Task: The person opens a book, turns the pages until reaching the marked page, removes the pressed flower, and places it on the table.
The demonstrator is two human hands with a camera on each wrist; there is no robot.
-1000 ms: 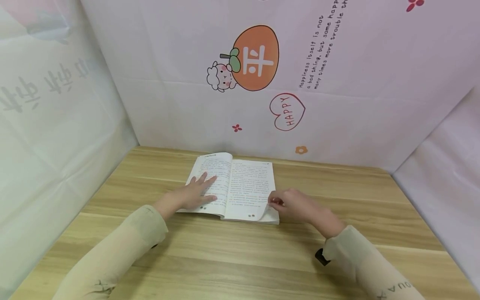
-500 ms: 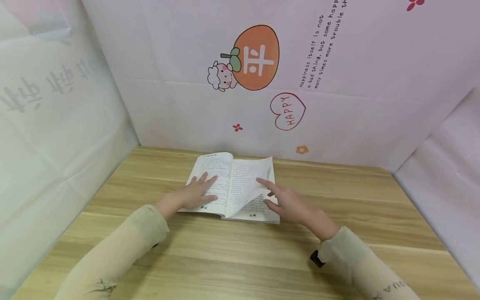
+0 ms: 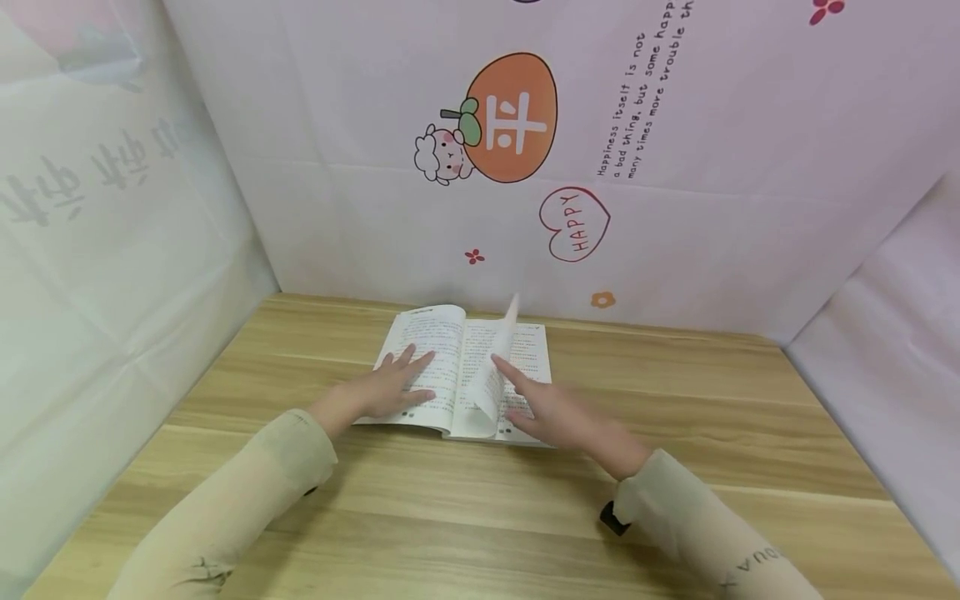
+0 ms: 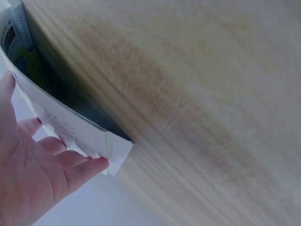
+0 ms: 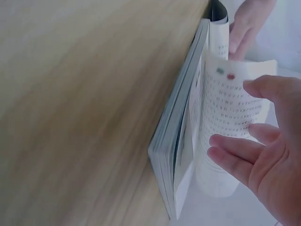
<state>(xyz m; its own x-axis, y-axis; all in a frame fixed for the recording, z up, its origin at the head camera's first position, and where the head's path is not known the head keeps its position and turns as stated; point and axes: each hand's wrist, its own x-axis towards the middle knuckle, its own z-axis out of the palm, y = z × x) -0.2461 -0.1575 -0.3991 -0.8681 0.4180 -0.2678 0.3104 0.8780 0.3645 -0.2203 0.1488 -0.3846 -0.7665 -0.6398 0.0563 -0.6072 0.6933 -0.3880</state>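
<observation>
An open paperback book [image 3: 444,327] with printed text lies on the table. My left hand [image 3: 388,390] rests on its left page with fingers spread; the left wrist view shows the fingertips [image 4: 98,163] against that curved page. Over the right half, one leaf [image 3: 508,333] stands up and bends. My right hand [image 3: 561,414] is at the leaf's right side, its extended index finger reaching the leaf. In the right wrist view the raised leaf [image 5: 228,106] curls beside the spread fingers and thumb; whether each finger touches it I cannot tell.
The wood-grain table [image 3: 450,525] extends around the book on all sides. A printed white backdrop [image 3: 360,225] rises behind the table, with similar sheets at left and right. A black band [image 3: 613,518] shows under the right sleeve.
My right hand has let go of the lower right page corner and moved left, pushing the leaf up from the right side. The left hand has stayed in place.
</observation>
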